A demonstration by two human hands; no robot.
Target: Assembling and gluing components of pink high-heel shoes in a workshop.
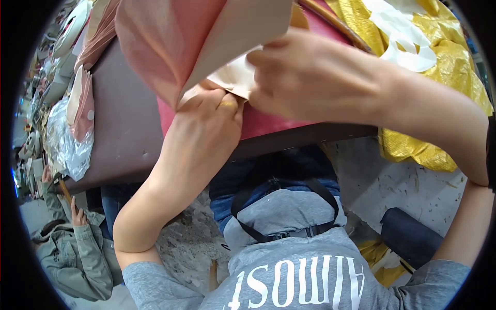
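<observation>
A large, limp pink sheet [160, 46], beige on its other face and leather-like, is folded over and raised above the table in front of me. My left hand [209, 113], with a gold-coloured ring on one finger, is closed on its lower edge, pressing down near the table's front. To the right, my right hand [310, 77] is curled at the sheet's beige side, fingers bent in and somewhat smeared by motion. Between the hands a white and beige piece [232, 76] shows; the fold hides part of it. Beneath lies a red mat [268, 121].
The brown-topped table [126, 124] has pink pieces [81, 106] and a clear plastic bag [70, 137] at its left. A wooden stick [338, 26], yellow sacking [454, 72] and white scraps [403, 41] lie right. A co-worker [77, 258] is lower left; a dark roll-shaped thing [411, 235] lower right.
</observation>
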